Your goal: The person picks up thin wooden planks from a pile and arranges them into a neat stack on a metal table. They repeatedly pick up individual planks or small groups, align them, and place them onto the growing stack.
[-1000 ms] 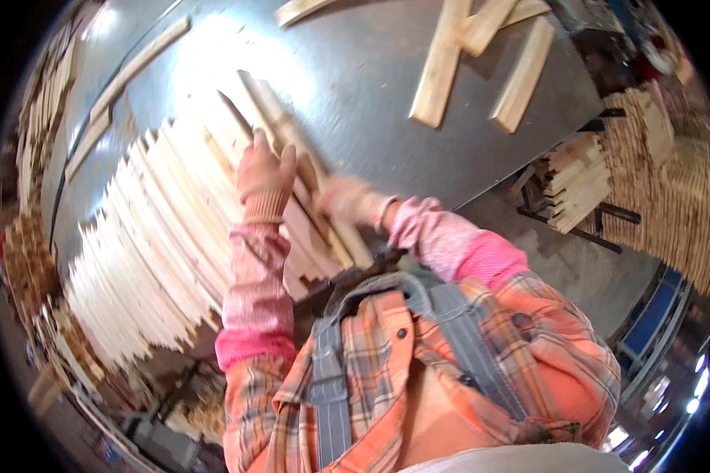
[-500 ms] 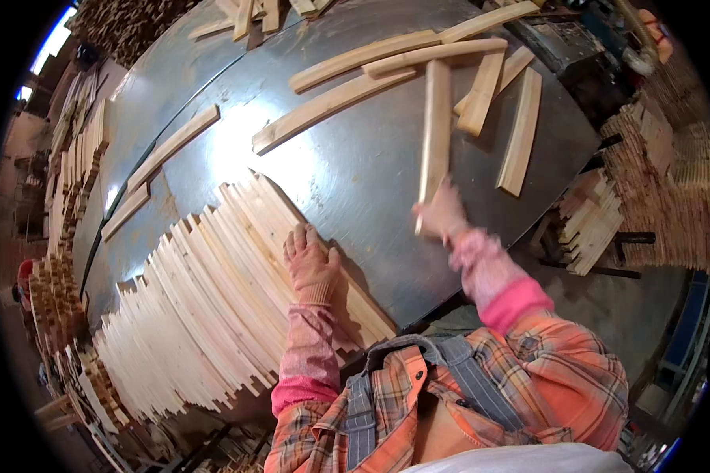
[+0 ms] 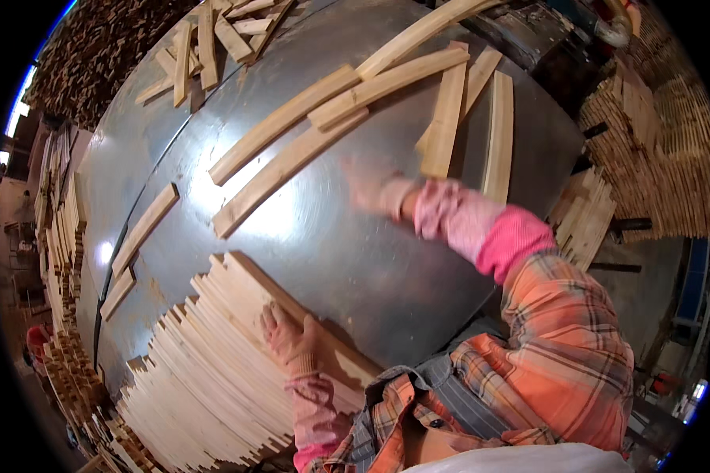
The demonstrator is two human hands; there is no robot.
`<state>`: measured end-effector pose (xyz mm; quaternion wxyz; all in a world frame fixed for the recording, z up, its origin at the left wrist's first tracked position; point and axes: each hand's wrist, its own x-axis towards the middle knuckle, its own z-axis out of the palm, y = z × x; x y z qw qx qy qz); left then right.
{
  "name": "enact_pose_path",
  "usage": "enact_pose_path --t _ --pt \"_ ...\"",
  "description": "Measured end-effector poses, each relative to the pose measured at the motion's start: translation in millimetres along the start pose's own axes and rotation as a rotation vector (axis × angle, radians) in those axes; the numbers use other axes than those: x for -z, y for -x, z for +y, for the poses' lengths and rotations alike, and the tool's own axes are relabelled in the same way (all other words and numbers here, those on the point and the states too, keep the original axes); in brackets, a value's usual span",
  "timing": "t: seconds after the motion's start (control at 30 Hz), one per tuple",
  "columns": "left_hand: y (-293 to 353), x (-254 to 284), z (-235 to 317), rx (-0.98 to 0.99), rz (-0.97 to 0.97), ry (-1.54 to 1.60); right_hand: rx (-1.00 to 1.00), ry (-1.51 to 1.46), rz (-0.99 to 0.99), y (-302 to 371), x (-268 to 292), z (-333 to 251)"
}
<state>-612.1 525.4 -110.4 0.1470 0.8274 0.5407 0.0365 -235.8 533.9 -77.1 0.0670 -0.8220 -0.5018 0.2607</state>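
Observation:
My left hand (image 3: pixel 289 340) lies flat, fingers a little apart, on a row of pale wooden slats (image 3: pixel 205 370) packed side by side along the near left of a metal table. My right hand (image 3: pixel 376 189) is over the middle of the table, smeared by motion, so its fingers are unclear; no slat shows in it. Just beyond it lie loose slats, among them a long one (image 3: pixel 288 173) and one resting across others (image 3: pixel 390 87). To its right are a slanting slat (image 3: pixel 447 118) and another one (image 3: pixel 500 130), partly behind my sleeve.
The grey metal table (image 3: pixel 323 260) has a dark seam at its left. Two slats (image 3: pixel 146 229) lie near that seam. A loose heap of slats (image 3: pixel 205 47) sits at the far left end. Stacked wood (image 3: pixel 655 158) stands beyond the right edge, with machinery (image 3: pixel 528 39) at the far right.
My right hand has swung leftward, and the slat it gripped is no longer in it. My left hand stays on the row. The whole view has shifted somewhat.

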Motion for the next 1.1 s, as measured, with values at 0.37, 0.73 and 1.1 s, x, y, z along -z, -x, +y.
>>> enact_pose_path --t 0.37,0.73,1.1 --pt "-191.6 -5.9 48.1 -0.124 0.041 -0.152 -0.04 0.685 0.166 -211.0 65.7 132.6" --pt "-432.5 -18.3 35.0 -0.064 -0.039 -0.394 -0.01 0.666 -0.064 -227.7 181.7 89.4" --pt "-413.1 -0.2 109.8 -0.066 -0.141 -0.357 -0.075 0.253 0.018 -231.9 110.2 123.1"
